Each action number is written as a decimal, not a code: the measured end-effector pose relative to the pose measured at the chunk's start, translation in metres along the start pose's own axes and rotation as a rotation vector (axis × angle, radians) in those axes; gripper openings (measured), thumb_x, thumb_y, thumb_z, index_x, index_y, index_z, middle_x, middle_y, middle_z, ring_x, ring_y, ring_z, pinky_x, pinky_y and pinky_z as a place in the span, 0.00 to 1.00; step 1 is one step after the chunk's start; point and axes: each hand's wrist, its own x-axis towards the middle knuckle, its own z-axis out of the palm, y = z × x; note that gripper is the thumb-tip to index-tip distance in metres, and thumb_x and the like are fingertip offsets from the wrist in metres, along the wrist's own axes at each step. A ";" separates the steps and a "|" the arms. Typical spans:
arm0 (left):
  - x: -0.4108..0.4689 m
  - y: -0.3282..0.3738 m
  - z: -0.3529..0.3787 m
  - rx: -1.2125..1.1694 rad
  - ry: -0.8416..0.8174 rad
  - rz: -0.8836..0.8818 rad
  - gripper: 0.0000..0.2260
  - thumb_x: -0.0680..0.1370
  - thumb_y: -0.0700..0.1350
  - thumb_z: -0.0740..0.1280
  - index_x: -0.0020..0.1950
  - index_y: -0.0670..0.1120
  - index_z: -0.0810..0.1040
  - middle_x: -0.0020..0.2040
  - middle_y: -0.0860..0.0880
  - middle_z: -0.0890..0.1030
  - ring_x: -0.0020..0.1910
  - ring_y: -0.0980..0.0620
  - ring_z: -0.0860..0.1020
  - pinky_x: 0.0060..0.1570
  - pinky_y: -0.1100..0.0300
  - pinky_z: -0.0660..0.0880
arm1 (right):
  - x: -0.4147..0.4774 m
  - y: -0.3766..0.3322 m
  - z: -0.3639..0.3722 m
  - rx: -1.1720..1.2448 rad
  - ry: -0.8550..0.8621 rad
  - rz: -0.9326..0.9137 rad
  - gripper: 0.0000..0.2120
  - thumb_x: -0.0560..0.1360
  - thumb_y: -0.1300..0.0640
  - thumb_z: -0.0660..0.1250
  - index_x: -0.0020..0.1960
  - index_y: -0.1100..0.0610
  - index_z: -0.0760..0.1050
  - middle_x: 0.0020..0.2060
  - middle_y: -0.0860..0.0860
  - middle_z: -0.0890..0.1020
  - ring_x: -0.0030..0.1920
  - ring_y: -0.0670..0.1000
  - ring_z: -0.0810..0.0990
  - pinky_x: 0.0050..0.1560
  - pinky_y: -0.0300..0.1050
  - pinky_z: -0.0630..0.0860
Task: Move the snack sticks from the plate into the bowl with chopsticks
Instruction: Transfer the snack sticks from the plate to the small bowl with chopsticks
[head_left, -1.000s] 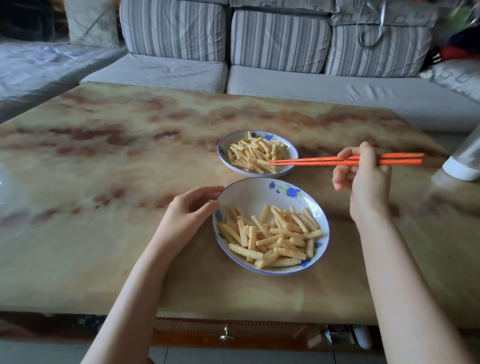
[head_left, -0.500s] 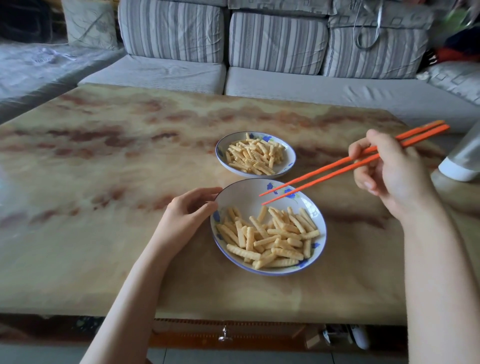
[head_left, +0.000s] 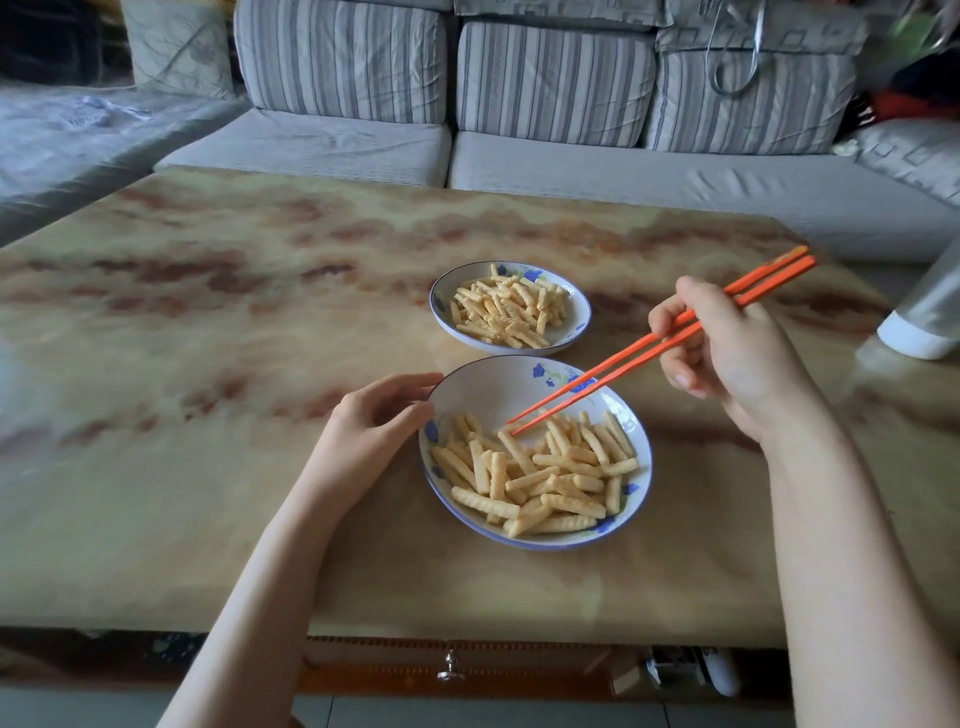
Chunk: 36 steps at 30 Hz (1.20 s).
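My left hand (head_left: 371, 423) curls round the left rim of the near white blue-flowered ceramic plate (head_left: 493, 387), holding it, I judge, so it won't slide on the marbled tan table (head_left: 208, 364). The pale ridged snack sticks (head_left: 540, 478) are heaped in its near half. More fill the smaller matching bowl (head_left: 579, 317) just beyond. The long orange chopsticks (head_left: 623, 358) slant down, tips nearly together at one stick's far end, nothing clamped yet. My right hand (head_left: 737, 358) grips them past the middle, probably for reach.
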 end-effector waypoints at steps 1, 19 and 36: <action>0.000 0.000 0.000 -0.001 0.001 -0.001 0.17 0.70 0.49 0.65 0.57 0.55 0.82 0.51 0.59 0.84 0.52 0.64 0.80 0.59 0.60 0.75 | 0.001 0.001 0.001 0.013 0.011 -0.003 0.20 0.82 0.53 0.52 0.35 0.59 0.70 0.15 0.52 0.67 0.17 0.48 0.63 0.19 0.35 0.58; -0.001 0.001 0.000 -0.013 0.006 -0.006 0.17 0.70 0.49 0.65 0.58 0.56 0.82 0.50 0.58 0.84 0.51 0.64 0.80 0.58 0.59 0.76 | 0.015 0.025 0.023 0.273 0.425 -0.121 0.20 0.82 0.56 0.52 0.35 0.58 0.71 0.17 0.50 0.72 0.18 0.50 0.67 0.21 0.38 0.63; -0.001 0.001 0.000 -0.009 0.003 -0.001 0.17 0.70 0.49 0.65 0.58 0.55 0.82 0.52 0.58 0.84 0.52 0.63 0.81 0.60 0.56 0.76 | -0.005 -0.009 0.011 0.117 0.043 -0.069 0.21 0.83 0.53 0.52 0.35 0.59 0.71 0.17 0.53 0.70 0.18 0.51 0.64 0.21 0.36 0.59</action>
